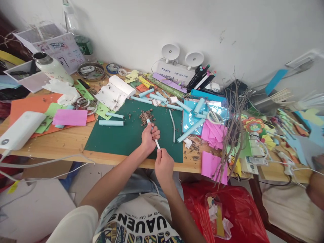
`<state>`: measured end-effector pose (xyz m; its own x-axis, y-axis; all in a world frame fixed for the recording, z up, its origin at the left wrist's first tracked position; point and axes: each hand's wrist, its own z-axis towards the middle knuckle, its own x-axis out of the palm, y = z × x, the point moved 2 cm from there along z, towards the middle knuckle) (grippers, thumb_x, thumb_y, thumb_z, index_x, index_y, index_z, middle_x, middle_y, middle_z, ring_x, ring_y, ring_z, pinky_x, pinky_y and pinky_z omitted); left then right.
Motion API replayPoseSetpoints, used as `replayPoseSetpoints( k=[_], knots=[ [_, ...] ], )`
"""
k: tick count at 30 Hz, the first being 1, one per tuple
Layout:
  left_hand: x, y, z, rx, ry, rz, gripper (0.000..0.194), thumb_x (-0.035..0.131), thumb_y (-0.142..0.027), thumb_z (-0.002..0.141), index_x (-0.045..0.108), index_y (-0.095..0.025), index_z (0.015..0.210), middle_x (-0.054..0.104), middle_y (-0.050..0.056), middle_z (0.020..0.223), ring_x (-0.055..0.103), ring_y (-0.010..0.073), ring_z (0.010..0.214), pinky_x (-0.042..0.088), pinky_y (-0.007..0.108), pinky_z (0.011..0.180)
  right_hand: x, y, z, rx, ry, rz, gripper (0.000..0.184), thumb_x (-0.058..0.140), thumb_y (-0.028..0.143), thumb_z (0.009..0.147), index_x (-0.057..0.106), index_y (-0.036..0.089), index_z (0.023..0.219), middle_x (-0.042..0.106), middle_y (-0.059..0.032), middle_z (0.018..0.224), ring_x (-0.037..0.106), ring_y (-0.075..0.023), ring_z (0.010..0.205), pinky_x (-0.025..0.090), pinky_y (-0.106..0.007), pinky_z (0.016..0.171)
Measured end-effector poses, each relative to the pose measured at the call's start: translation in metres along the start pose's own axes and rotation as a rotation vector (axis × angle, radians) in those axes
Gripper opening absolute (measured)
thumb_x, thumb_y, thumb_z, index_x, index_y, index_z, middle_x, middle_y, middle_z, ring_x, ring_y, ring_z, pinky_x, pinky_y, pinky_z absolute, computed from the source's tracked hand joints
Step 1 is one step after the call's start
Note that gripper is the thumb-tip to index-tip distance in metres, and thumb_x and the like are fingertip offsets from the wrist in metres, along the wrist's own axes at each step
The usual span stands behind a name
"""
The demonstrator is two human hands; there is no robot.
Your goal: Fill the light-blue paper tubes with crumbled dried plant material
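Observation:
My left hand (149,136) is closed around a small light-coloured paper tube (148,120), most of it hidden by the fingers. The tube's far end touches a pile of brown crumbled plant bits (145,116) on the green cutting mat (116,141). My right hand (164,163), nearer my body, grips a thin white stick (157,144) that lines up with the tube; whether it runs inside is hidden by my left hand. Left of the pile lies a light blue paper tube (111,123). A thin grey-green strip (172,125) rests on the mat's right side.
More blue tubes (191,130), scissors (214,118) and pink paper (214,133) lie to the right, beside upright twigs (235,125). A white paper roll (123,87) sits behind the mat. A power bank (21,130) and bottle (52,67) stand left; a red bag (243,209) is below.

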<state>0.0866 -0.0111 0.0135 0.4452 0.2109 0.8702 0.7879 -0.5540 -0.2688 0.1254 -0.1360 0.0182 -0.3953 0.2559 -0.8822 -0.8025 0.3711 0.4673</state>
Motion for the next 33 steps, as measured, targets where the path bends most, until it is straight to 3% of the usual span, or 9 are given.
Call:
replayPoseSetpoints(
  k=[6, 13, 25, 33],
  knots=[
    [0.001, 0.002, -0.008, 0.03, -0.042, 0.018, 0.029, 0.057, -0.04, 0.092, 0.045, -0.017, 0.079, 0.026, -0.01, 0.056, 0.017, 0.0017, 0.038, 0.012, 0.014, 0.035, 0.007, 0.007, 0.002, -0.012, -0.059, -0.067, 0.035, 0.031, 0.024, 0.099, 0.059, 0.016, 0.081, 0.065, -0.0056, 0.065, 0.057, -0.0169, 0.056, 0.024, -0.028, 0.054],
    [-0.002, 0.011, -0.024, 0.051, -0.033, -0.004, 0.031, 0.064, -0.042, 0.087, 0.046, -0.017, 0.081, 0.025, -0.01, 0.057, 0.016, 0.0015, 0.04, 0.012, 0.014, 0.035, 0.006, 0.006, -0.017, -0.048, -0.121, -0.039, 0.037, 0.029, 0.027, 0.1, 0.059, 0.016, 0.081, 0.064, -0.0058, 0.062, 0.056, -0.0172, 0.053, 0.026, -0.028, 0.053],
    [-0.008, 0.016, -0.022, 0.025, -0.034, 0.004, 0.029, 0.065, -0.037, 0.086, 0.045, -0.017, 0.082, 0.026, -0.01, 0.058, 0.017, 0.0013, 0.04, 0.012, 0.013, 0.036, 0.013, 0.007, -0.008, -0.006, -0.061, -0.119, 0.036, 0.029, 0.023, 0.098, 0.057, 0.017, 0.076, 0.063, -0.0067, 0.06, 0.057, -0.0185, 0.052, 0.026, -0.028, 0.051],
    [-0.009, 0.016, -0.022, 0.011, -0.027, 0.053, 0.031, 0.066, -0.039, 0.085, 0.043, -0.018, 0.079, 0.03, -0.009, 0.058, 0.02, 0.0019, 0.041, 0.015, 0.013, 0.037, 0.005, 0.016, 0.016, 0.015, 0.083, -0.239, 0.023, 0.04, 0.017, 0.096, 0.057, 0.015, 0.082, 0.068, -0.0076, 0.067, 0.061, -0.0181, 0.057, 0.025, -0.028, 0.052]
  ],
)
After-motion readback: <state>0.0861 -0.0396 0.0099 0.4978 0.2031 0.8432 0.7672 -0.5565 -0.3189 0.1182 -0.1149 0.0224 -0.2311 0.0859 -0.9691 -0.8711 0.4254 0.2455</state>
